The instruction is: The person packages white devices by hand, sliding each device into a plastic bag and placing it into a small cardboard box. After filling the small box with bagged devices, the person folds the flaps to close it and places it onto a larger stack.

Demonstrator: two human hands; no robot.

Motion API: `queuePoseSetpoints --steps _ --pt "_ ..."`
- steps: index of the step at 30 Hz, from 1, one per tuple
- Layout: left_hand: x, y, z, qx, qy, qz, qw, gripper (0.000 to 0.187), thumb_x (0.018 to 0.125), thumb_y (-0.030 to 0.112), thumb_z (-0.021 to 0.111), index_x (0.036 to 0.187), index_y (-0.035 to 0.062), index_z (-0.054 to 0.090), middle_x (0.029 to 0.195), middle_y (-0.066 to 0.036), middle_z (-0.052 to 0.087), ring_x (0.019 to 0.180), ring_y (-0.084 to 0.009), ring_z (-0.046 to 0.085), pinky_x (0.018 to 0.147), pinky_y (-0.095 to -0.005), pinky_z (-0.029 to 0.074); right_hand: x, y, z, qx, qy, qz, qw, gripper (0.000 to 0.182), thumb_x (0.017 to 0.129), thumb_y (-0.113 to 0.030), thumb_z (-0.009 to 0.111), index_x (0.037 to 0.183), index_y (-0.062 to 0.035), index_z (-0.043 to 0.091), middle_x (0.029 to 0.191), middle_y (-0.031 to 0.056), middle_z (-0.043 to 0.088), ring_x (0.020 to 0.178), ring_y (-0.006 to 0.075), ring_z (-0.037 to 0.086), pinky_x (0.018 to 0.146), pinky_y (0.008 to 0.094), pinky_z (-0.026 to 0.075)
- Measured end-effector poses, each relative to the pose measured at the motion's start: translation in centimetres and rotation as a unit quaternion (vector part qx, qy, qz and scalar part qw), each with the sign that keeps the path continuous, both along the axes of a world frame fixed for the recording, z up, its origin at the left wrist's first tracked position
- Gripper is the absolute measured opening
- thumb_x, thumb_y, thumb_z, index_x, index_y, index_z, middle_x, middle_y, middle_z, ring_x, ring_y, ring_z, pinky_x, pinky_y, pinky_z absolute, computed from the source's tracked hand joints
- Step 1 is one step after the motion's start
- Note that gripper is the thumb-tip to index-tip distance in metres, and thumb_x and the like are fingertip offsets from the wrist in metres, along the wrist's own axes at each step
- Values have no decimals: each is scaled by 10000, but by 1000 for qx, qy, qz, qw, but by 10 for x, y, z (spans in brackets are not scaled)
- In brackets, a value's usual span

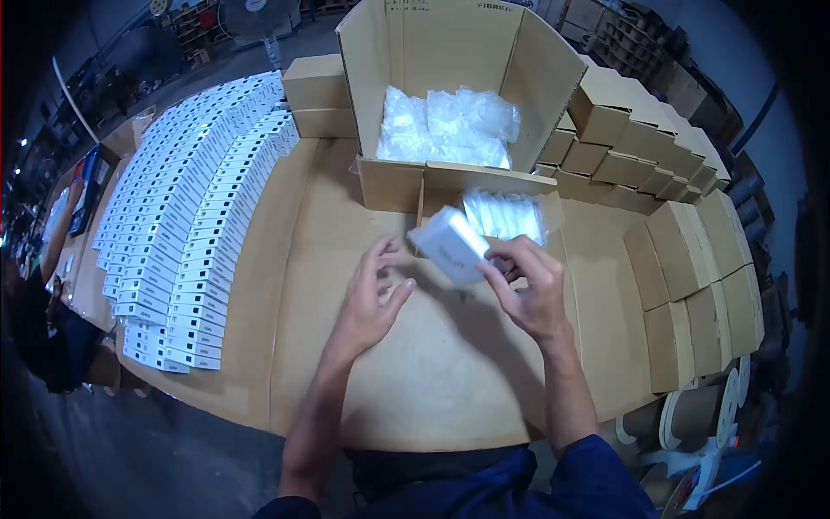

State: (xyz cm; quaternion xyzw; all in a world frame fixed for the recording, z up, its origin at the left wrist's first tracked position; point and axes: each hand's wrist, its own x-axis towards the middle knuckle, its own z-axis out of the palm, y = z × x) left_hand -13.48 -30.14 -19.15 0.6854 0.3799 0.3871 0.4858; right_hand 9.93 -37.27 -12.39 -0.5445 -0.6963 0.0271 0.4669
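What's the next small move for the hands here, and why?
Probably bring the left hand in to steady the far end of the white box. The right hand grips it only near one end and the box is tilted, while the left hand is open, looks empty and is close by.

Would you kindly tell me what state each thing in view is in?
White box: held up, tilted
Right hand: gripping the white box
Left hand: empty, partly open
Large carton: open
Plastic packets: heaped inside the large carton
Left-side white boxes: stacked in rows
Right-side brown boxes: stacked
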Motion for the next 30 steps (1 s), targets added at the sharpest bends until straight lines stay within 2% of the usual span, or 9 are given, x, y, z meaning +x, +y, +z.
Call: queuePoseSetpoints --steps 4,10,16,19,20,23,27,29,30 --pt "8 14 -3 220 205 -22 954 685 930 111 697 1560 158 432 1248 -185 610 1115 -345 640 992 -442 519 -8 27 -11 98 -1 -88 991 178 840 14 801 988 -14 707 852 88 641 621 169 656 514 304 548" --pt "17 33 -22 365 331 -2 870 858 880 189 752 1631 246 340 1134 -88 619 962 -265 636 817 -421 537 -17 51 -36 101 -32 -150 983 188 861 -18 786 1030 -44 707 831 95 596 563 216 610 518 354 533" --pt "15 32 -28 341 326 -8 882 844 868 161 754 1617 207 369 1033 -89 635 899 -268 634 789 -425 541 -11 66 -46 12 -50 -178 983 143 862 -62 776 960 -20 681 863 164 621 656 369 657 585 463 550" --pt "18 29 -28 325 330 -8 886 866 858 162 762 1623 195 358 951 -77 635 825 -262 633 740 -421 544 -11 79 -55 0 -121 -206 971 141 816 -16 804 914 -21 703 820 152 633 649 318 665 581 424 535" --pt "19 29 -28 325 333 -8 885 871 856 162 763 1624 190 354 932 -76 632 805 -261 631 725 -419 544 -14 81 -57 -44 -110 -224 967 122 802 -27 797 892 -24 714 829 166 637 697 371 668 631 465 549" --pt "18 29 -29 326 339 -5 883 884 852 162 766 1629 178 344 885 -73 624 756 -257 625 687 -412 542 -18 87 -66 -76 -129 -247 957 84 817 -48 785 877 -26 730 834 168 642 713 377 683 651 473 560" --pt "19 30 -29 328 338 -9 882 887 851 163 765 1630 172 341 913 -79 636 769 -258 631 691 -412 541 -22 91 -65 -173 -181 -283 926 114 898 -134 709 885 -30 755 957 173 666 765 391 699 690 499 573" --pt "17 27 -26 329 324 -10 887 882 854 162 763 1629 168 342 965 -89 646 805 -263 638 712 -415 542 -25 82 -55 -147 -180 -260 937 184 947 -170 666 906 -18 762 1020 166 666 800 393 702 719 514 574" --pt "15 24 -24 332 309 -12 891 878 856 162 761 1628 167 344 993 -94 649 826 -266 642 723 -418 542 -32 75 -44 -158 -179 -261 935 215 974 -177 646 949 -8 776 1121 159 667 912 375 705 778 510 576"
